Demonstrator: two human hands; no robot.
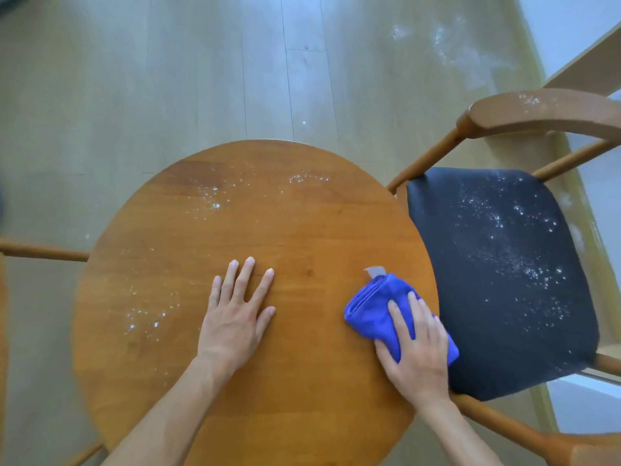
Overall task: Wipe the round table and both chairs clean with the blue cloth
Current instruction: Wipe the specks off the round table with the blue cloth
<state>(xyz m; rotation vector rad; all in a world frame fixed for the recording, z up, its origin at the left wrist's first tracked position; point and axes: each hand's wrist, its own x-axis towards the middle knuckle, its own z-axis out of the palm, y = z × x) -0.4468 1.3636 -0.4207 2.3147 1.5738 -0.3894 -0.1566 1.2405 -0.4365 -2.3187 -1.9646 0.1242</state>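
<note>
Pale wood-plank floor (134, 79) spreads all around, with white powder smudges (440, 38) scattered on it at upper right.

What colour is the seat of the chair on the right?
Black, speckled with white powder, on the chair seat; the head view shows it.

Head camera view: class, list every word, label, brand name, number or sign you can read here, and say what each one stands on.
None can be read.
Grey tag on the blue cloth under the right hand: any print on it is too small and blurred to read.
Round table, black chair seat and floor: only white specks, no text.
</note>
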